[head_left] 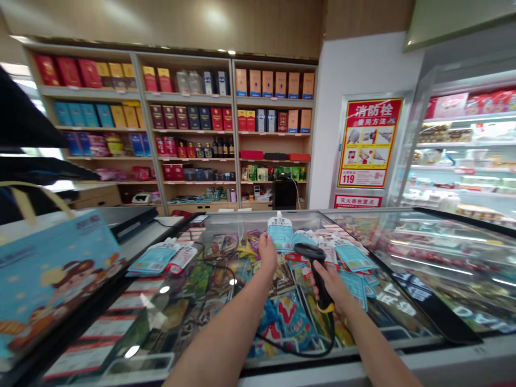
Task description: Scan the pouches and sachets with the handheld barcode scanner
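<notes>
My left hand (267, 252) is closed on a light-blue and white spouted pouch (281, 232), held upright with its white spout on top. In my right hand (328, 285) is a black barcode scanner (318, 274) with a yellow band at the grip's base; its head points left toward the pouch. A black cable (298, 352) runs from the grip in a loop to the left. More blue pouches (355, 255) lie on the freezer's glass lid around the scanner. Another pile of pouches (155, 257) lies on the lid at the left.
The chest freezer (209, 317) with packaged goods under its glass stretches before me. A blue shopping bag (56, 269) stands at the left. Shelves of boxes (197, 118) line the back wall; a refrigerated display (467, 156) is at the right.
</notes>
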Available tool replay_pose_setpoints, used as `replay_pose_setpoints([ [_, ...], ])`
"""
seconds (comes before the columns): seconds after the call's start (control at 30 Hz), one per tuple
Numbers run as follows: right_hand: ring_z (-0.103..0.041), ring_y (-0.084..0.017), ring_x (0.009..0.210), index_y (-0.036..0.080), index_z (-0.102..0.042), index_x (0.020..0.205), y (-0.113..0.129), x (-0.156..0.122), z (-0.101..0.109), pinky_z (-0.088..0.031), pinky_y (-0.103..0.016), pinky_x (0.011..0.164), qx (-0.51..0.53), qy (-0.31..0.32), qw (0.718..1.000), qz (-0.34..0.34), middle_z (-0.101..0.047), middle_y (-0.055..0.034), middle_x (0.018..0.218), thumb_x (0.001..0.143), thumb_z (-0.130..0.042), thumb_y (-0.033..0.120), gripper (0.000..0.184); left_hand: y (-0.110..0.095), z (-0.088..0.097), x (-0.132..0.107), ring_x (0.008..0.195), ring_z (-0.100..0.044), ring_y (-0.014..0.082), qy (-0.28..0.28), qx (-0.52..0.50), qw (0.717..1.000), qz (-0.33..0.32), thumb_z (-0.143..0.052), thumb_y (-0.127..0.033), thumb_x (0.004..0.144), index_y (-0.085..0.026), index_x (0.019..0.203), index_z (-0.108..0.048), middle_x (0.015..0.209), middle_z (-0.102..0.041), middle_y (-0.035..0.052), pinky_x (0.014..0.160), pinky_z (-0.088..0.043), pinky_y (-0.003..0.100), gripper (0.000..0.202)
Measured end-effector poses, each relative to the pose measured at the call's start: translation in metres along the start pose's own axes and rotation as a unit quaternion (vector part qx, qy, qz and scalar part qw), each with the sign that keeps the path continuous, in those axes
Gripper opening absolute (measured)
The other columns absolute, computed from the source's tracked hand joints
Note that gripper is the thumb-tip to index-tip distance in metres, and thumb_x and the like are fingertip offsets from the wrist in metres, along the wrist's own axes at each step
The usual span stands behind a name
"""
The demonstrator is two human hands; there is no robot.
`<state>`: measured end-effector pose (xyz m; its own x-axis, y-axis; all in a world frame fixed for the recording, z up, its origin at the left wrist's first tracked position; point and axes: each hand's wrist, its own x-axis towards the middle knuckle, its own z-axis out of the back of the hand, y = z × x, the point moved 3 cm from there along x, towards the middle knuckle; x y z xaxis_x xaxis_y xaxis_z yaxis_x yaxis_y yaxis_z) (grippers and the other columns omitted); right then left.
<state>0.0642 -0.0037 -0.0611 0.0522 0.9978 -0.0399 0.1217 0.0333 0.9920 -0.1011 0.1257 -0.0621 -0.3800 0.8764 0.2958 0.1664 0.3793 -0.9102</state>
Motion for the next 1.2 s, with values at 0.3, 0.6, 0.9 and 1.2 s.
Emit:
replay_pose_setpoints([
  [0.3, -0.045, -0.009, 0.033, 0.020, -0.044, 0.073, 0.003, 0.012, -0.076, -0.040, -0.021, 0.031, -0.004, 0.069, 0.998, -0.006, -0.052, 0.0046, 0.049, 0.076, -0.057, 0.052, 0.034, -0.020, 0.096, 0.033, 0.065, -0.057, 0.0125, -0.032, 0.048, 0.998, -0.022, -0.045, -0.027, 0.077, -0.016, 0.092, -0.055, 0.077, -0.061, 0.0023, 0.062, -0.047, 0.025, 0.022],
  [0.6, -0.045, -0.008, 0.033, 0.021, -0.043, 0.080, 0.000, 0.015, -0.197, -0.038, -0.019, 0.031, -0.020, 0.187, 0.982, -0.007, -0.052, 0.0074, 0.049, 0.073, -0.058, 0.057, 0.039, -0.070, 0.239, 0.060, 0.067, -0.058, 0.0156, -0.099, 0.210, 0.969, -0.079, -0.042, -0.022, 0.075, -0.015, 0.088, -0.059, 0.075, -0.063, 0.0028, 0.067, -0.047, 0.029, 0.022],
  [0.9, -0.046, -0.008, 0.032, 0.021, -0.043, 0.089, -0.015, 0.015, -0.286, -0.039, -0.019, 0.031, -0.045, 0.269, 0.962, -0.015, -0.051, 0.0087, 0.047, 0.074, -0.056, 0.057, 0.041, -0.119, 0.332, 0.086, 0.090, -0.062, 0.0221, -0.152, 0.466, 0.869, -0.067, -0.041, -0.018, 0.080, -0.015, 0.096, -0.063, 0.093, -0.069, 0.0097, 0.081, -0.046, 0.032, 0.028],
  [1.2, -0.046, -0.008, 0.033, 0.021, -0.043, 0.086, -0.023, 0.013, -0.332, -0.040, -0.018, 0.031, -0.041, 0.287, 0.957, -0.033, -0.051, 0.0085, 0.047, 0.081, -0.053, 0.048, 0.030, -0.113, 0.345, 0.085, 0.101, -0.061, 0.0237, -0.146, 0.549, 0.823, -0.018, -0.045, -0.011, 0.081, -0.015, 0.110, -0.060, 0.107, -0.067, 0.0115, 0.084, -0.045, 0.032, 0.033],
])
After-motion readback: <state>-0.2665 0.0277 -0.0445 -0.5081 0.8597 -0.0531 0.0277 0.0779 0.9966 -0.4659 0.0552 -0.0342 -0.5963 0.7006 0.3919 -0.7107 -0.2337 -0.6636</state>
